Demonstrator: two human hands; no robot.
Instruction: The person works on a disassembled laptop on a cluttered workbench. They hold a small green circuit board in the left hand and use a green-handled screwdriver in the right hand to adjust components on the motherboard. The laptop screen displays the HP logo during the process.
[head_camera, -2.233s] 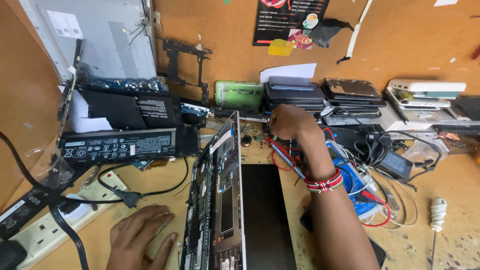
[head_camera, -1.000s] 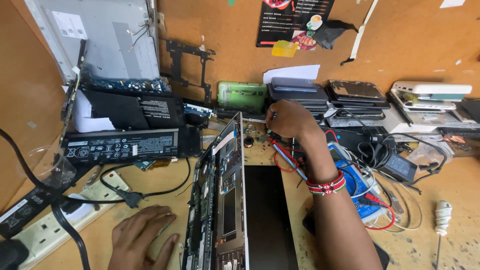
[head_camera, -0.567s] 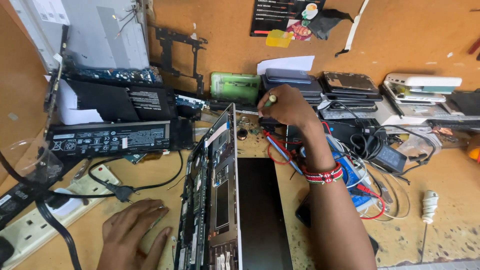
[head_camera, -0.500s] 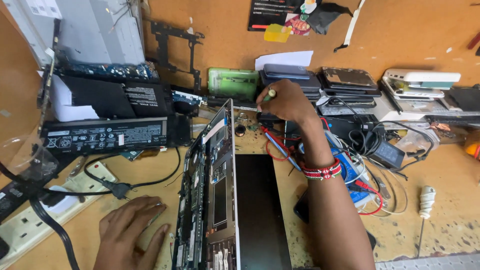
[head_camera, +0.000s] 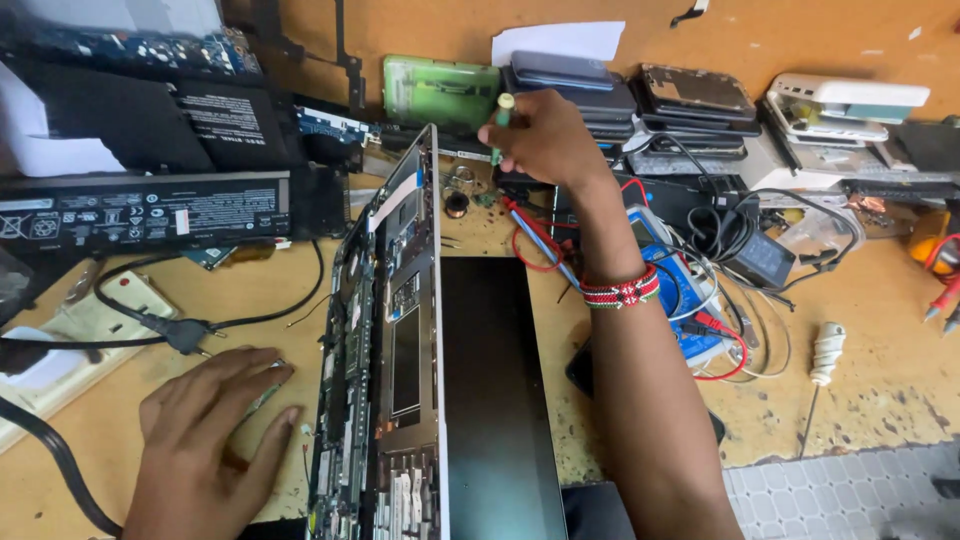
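An opened laptop (head_camera: 395, 330) stands on its edge on the workbench, its bare circuit side facing left and its dark screen panel (head_camera: 490, 390) lying flat to the right. My left hand (head_camera: 205, 435) rests flat on the bench beside the laptop's lower left, fingers spread, holding nothing. My right hand (head_camera: 545, 140) is raised beyond the laptop's far end, closed around a slim green-handled screwdriver (head_camera: 500, 120) held upright. A beaded red bracelet (head_camera: 620, 291) circles that wrist.
Long black battery packs (head_camera: 150, 205) lie at the left, with a power strip (head_camera: 90, 330) and black plug cable. Stacked phones (head_camera: 640, 95), a green case (head_camera: 440, 90), tangled wires, a charger (head_camera: 760, 255) and a white-handled screwdriver (head_camera: 825, 360) crowd the back and right.
My right hand has lifted from the bench behind the laptop, now showing the green screwdriver handle upright. The view has tilted down and closer. My left hand has stayed put.
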